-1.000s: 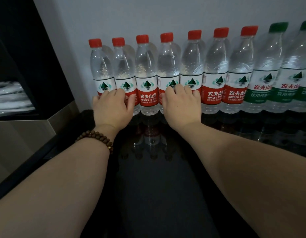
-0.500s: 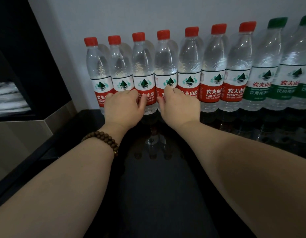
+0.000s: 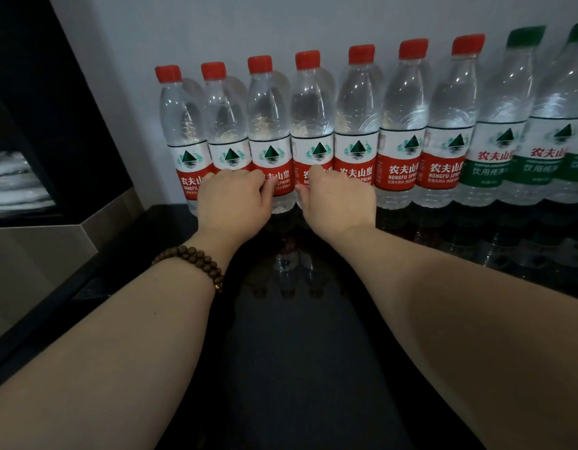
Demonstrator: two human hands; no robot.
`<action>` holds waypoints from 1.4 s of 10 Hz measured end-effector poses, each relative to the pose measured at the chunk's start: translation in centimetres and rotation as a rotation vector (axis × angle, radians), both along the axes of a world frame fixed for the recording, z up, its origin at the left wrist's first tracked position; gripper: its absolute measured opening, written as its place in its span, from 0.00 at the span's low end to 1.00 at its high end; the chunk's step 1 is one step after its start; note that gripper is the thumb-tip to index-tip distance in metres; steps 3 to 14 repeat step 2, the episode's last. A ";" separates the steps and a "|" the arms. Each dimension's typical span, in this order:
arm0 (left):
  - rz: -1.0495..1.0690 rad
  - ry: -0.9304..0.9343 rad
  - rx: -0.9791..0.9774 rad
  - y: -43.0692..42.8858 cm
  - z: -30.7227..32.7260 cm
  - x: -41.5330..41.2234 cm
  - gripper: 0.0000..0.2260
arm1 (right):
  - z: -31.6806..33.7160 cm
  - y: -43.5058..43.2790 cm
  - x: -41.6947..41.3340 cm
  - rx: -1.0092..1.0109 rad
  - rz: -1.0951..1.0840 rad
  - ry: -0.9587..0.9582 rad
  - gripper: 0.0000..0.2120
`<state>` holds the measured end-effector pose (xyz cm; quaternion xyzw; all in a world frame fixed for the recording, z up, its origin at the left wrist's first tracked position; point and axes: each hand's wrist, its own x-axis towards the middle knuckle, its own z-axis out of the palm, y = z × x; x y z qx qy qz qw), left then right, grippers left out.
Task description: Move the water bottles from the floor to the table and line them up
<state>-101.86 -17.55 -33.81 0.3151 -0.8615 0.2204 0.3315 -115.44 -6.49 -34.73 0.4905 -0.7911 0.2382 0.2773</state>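
Several clear water bottles with red caps and red labels stand upright in a row on a glossy black table (image 3: 297, 336), backed against a white wall. Two green-capped bottles (image 3: 505, 108) continue the row at the right. My left hand (image 3: 232, 199) presses its fingertips on the label of the second bottle (image 3: 221, 125), thumb beside the third bottle (image 3: 268, 125). My right hand (image 3: 336, 196) presses on the lower part of the fourth bottle (image 3: 312, 118) and fifth bottle (image 3: 357, 115). The bases of these bottles are hidden behind my hands.
A black panel (image 3: 54, 108) rises at the left, with a grey metal ledge (image 3: 37, 251) below it, next to the table's left edge. The white wall (image 3: 281, 21) stands directly behind the bottles. A bead bracelet (image 3: 190, 261) circles my left wrist.
My left hand has shifted right from the first two bottles to the second and third. My right hand stays on the fourth and fifth. The gap between my hands has narrowed.
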 end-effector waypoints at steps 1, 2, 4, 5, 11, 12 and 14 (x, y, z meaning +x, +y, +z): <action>-0.015 0.011 -0.014 0.1 0.0 0.1 0.20 | 0.1 0.1 0.1 -0.012 -0.002 0.010 0.15; -0.043 0.020 0.018 0.6 -0.2 0.7 0.21 | 0.3 0.7 0.4 -0.077 -0.007 -0.040 0.20; -0.043 0.020 0.018 0.6 -0.2 0.7 0.21 | 0.3 0.7 0.4 -0.077 -0.007 -0.040 0.20; -0.043 0.020 0.018 0.6 -0.2 0.7 0.21 | 0.3 0.7 0.4 -0.077 -0.007 -0.040 0.20; -0.043 0.020 0.018 0.6 -0.2 0.7 0.21 | 0.3 0.7 0.4 -0.077 -0.007 -0.040 0.20; -0.043 0.020 0.018 0.6 -0.2 0.7 0.21 | 0.3 0.7 0.4 -0.077 -0.007 -0.040 0.20; -0.043 0.020 0.018 0.6 -0.2 0.7 0.21 | 0.3 0.7 0.4 -0.077 -0.007 -0.040 0.20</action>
